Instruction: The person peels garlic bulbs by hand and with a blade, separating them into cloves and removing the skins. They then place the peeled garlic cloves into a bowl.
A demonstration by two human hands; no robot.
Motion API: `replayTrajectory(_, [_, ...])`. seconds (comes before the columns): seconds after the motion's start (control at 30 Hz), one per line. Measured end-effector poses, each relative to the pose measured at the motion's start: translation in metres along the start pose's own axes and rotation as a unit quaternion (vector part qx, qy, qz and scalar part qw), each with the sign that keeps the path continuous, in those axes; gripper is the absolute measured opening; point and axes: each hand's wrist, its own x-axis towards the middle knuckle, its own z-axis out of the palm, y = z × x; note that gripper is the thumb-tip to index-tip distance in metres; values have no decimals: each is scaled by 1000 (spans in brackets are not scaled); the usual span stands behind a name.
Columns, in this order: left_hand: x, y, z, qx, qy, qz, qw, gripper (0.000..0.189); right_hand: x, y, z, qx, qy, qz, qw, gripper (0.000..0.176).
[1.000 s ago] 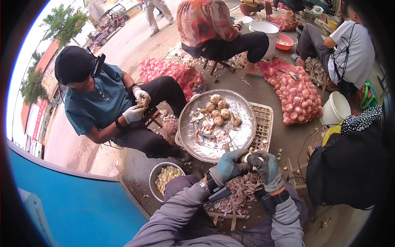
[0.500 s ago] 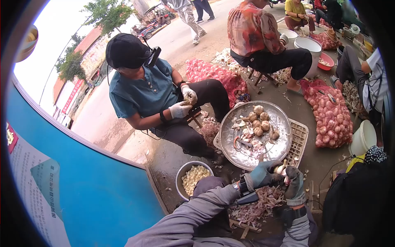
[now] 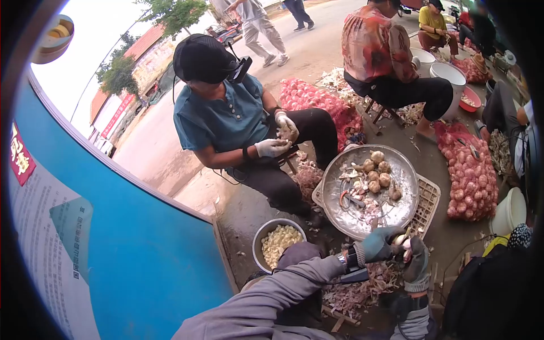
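My left hand (image 3: 381, 243), in a grey-green glove, is closed around one side of a partly opened garlic bulb (image 3: 403, 241). My right hand (image 3: 418, 259), gloved too, grips the bulb's other side, so both meet at the near edge of the round metal tray (image 3: 362, 224). Whole garlic bulbs (image 3: 374, 175), loose cloves, skins and a tool with a red part (image 3: 343, 197) lie on that tray. A bowl (image 3: 258, 249) of peeled cloves (image 3: 280, 242) stands left of my hands. Peeled skins (image 3: 362, 292) are heaped below them.
Facing me at the left, a person in a blue shirt (image 3: 232, 113) holds garlic in white gloves. A crate (image 3: 428, 204) sits under the tray. Red net sacks of garlic (image 3: 467, 175), white buckets (image 3: 507, 212) and other seated people are beyond. A blue panel (image 3: 136, 243) fills the left.
The whole view has shifted, so the scene lies further right and slightly lower. Both my hands still hold the garlic, whose cloves look more spread apart.
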Motion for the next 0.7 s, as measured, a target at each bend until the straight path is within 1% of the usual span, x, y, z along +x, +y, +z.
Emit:
replayTrajectory(0.03, [3, -7, 2, 23, -19, 28, 999, 48, 2, 7, -6, -83, 6, -75, 994, 31])
replayTrajectory(0.07, [5, -13, 4, 47, -38, 56, 997, 47, 5, 12, -10, -162, 12, -150, 975, 32])
replayTrajectory(0.1, [3, -20, 7, 82, -7, 96, 992, 44, 5, 11, -12, -218, 2, -142, 966, 36])
replayTrajectory(0.13, [0, -9, 5, 83, -2, 94, 992, 44, -1, 5, -6, -218, -3, -139, 966, 36])
replayTrajectory(0.2, [-3, 10, 4, 214, -34, 58, 974, 43, -11, -10, 10, -167, -1, -78, 983, 39])
replayTrajectory(0.23, [-2, 3, 5, 146, -31, 55, 987, 44, -10, -5, 5, -116, -14, -60, 991, 38])
replayTrajectory(0.27, [-2, -1, 4, 145, -27, 54, 988, 44, -9, -3, 5, -117, -18, -58, 991, 38])
replayTrajectory(0.33, [1, -9, 3, 35, -21, 63, 997, 45, -6, 0, 8, 0, -7, -25, 1000, 35])
replayTrajectory(0.37, [4, -16, 1, 47, -14, 74, 996, 45, -6, 2, 10, 46, 3, -21, 999, 33])
replayTrajectory(0.4, [3, -14, 2, 47, -10, 74, 996, 45, -4, 5, 7, 45, -1, -18, 999, 33])
replayTrajectory(0.47, [1, -9, 2, -17, -17, 66, 998, 45, 1, 11, -2, 93, -36, -9, 995, 30])
replayTrajectory(0.5, [1, -9, 1, -30, -22, 57, 998, 44, -1, 9, 5, 102, -25, -5, 994, 28])
replayTrajectory(0.67, [-4, -8, 0, -21, 10, 84, 996, 45, 0, 15, -3, 128, -58, 12, 990, 28])
replayTrajectory(0.7, [-7, 3, -2, 30, 6, 75, 997, 47, -2, 13, -2, 125, -57, 22, 990, 29])
